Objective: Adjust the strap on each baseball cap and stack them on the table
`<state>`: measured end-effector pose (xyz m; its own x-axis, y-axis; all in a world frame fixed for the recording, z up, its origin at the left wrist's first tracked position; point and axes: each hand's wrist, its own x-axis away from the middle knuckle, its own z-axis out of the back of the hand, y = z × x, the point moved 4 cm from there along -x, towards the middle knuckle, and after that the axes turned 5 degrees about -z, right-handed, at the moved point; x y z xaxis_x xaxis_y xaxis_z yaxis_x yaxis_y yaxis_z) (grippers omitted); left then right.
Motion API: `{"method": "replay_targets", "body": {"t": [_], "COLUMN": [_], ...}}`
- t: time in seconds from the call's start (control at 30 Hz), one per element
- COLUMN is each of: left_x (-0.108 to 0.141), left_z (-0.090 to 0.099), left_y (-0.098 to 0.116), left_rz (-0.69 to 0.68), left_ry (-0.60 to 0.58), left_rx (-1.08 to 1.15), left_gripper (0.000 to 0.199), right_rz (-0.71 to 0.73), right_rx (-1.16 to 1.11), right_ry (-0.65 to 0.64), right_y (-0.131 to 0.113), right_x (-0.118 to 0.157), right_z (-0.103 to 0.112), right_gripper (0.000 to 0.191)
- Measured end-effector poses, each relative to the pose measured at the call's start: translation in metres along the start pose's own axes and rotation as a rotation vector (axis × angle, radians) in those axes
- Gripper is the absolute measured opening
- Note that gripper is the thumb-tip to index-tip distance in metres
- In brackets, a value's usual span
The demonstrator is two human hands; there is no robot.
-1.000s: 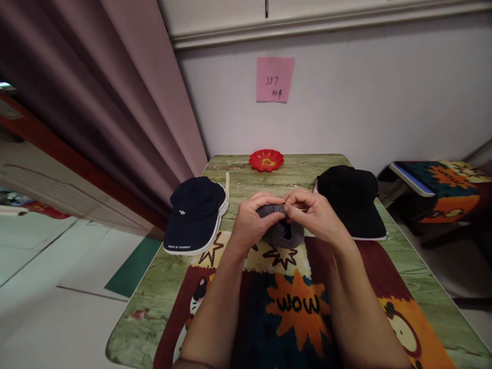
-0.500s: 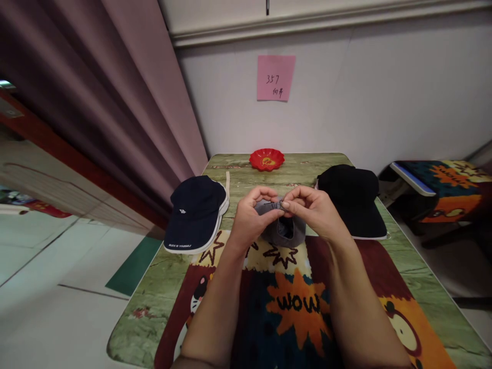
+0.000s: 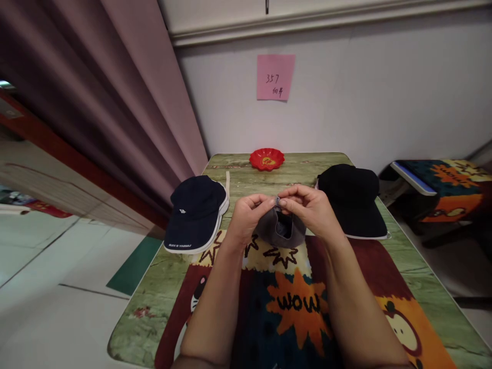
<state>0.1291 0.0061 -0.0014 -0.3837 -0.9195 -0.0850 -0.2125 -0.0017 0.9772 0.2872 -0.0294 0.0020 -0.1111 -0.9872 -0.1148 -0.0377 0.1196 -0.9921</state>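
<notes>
A grey cap is held over the middle of the table, its back opening turned toward me. My left hand pinches the cap's back strap from the left, thumb and fingers closed. From the right, my right hand pinches the same strap close to its small buckle. The fingertips of both hands nearly meet there and partly hide the strap. To the left lies a navy cap with a white-edged brim, and on the right sits a black cap.
A red scalloped dish stands at the table's far edge by the wall. Under my forearms a patterned mat covers the wood-look table. A purple curtain hangs at the left, and a stool stands at the right.
My left fingers have shifted slightly down and closed more tightly at the strap. The strap's joint now sits a little higher and further left between the fingertips. Other things stay put.
</notes>
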Motion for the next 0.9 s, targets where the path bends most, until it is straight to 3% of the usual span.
{"method": "replay_targets", "body": {"t": [0.13,0.3,0.5,0.67,0.9], "left_x": [0.0,0.0,-0.001,-0.002,-0.004], "left_z": [0.001,0.0,0.011,0.013,0.005], "left_y": [-0.001,0.003,0.009,0.012,0.003], "left_rz": [-0.008,-0.065,-0.138,-0.18,-0.06], "left_ry": [0.037,0.073,0.156,0.109,-0.067], "left_rx": [-0.012,-0.111,-0.173,-0.208,-0.172], "left_gripper": [0.026,0.021,0.016,0.02,0.036], "right_rz": [0.053,0.232,0.194,0.116,0.297], "right_rx": [0.156,0.458,0.576,0.591,0.598], "right_ry": [-0.039,0.055,0.086,0.072,0.06], "right_y": [-0.003,-0.017,-0.02,-0.017,-0.021], "right_x": [0.002,0.005,0.007,0.009,0.008], "right_z": [-0.003,-0.004,0.0,-0.002,-0.007], "right_gripper": [0.043,0.02,0.02,0.022,0.02]}}
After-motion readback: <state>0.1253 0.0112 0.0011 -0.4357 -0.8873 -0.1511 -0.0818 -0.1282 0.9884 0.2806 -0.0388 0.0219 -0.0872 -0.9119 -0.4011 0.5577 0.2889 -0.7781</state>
